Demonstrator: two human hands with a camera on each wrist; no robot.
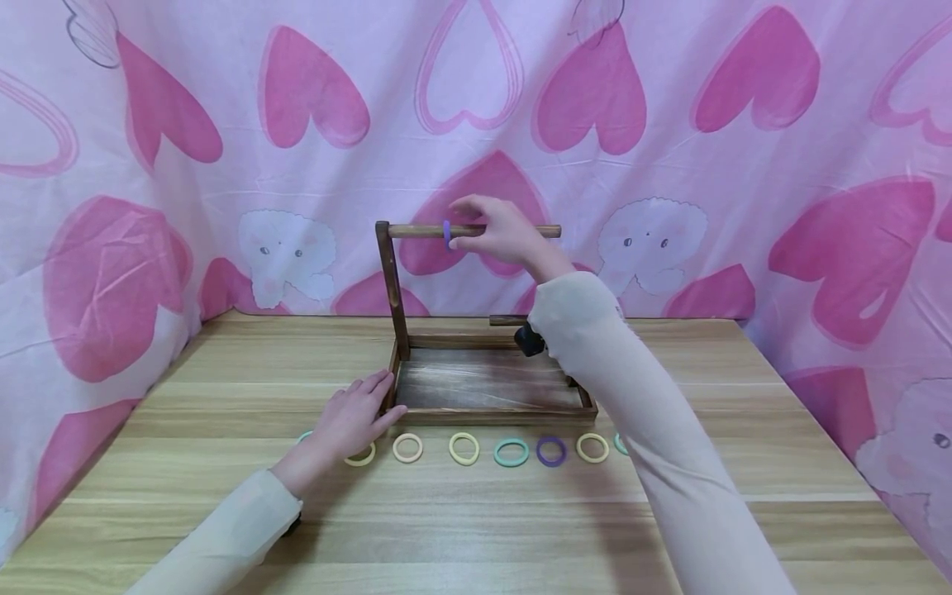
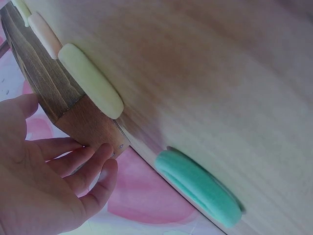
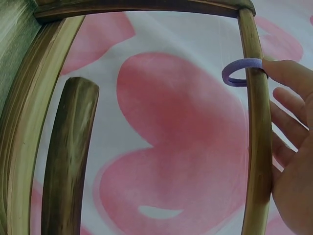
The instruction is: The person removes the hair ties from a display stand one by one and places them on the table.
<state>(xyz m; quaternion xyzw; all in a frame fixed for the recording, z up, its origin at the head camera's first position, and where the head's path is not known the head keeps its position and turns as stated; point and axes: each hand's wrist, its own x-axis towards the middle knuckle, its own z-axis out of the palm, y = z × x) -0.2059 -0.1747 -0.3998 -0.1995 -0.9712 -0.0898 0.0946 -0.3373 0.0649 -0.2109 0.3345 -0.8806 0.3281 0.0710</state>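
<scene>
A dark wooden rack (image 1: 392,289) stands on the table, with a shallow tray base and an upper rod (image 1: 416,231). A purple ring (image 1: 447,235) hangs around that rod, left of its middle. My right hand (image 1: 494,231) is at the rod, its thumb touching the ring (image 3: 234,73) and its other fingers spread loosely beside the rod. My left hand (image 1: 357,417) rests at the tray's front left corner (image 2: 95,125), fingers along the side and thumb near the front edge. Its fingers are relaxed, with a light yellow ring (image 2: 93,83) close by.
Along the tray's front lies a row of rings, among them a peach ring (image 1: 407,448), a green ring (image 1: 511,453) and a dark purple ring (image 1: 551,451). A shorter, lower rod (image 1: 507,320) is partly behind my right sleeve. A pink heart-patterned cloth (image 1: 312,182) hangs behind the table.
</scene>
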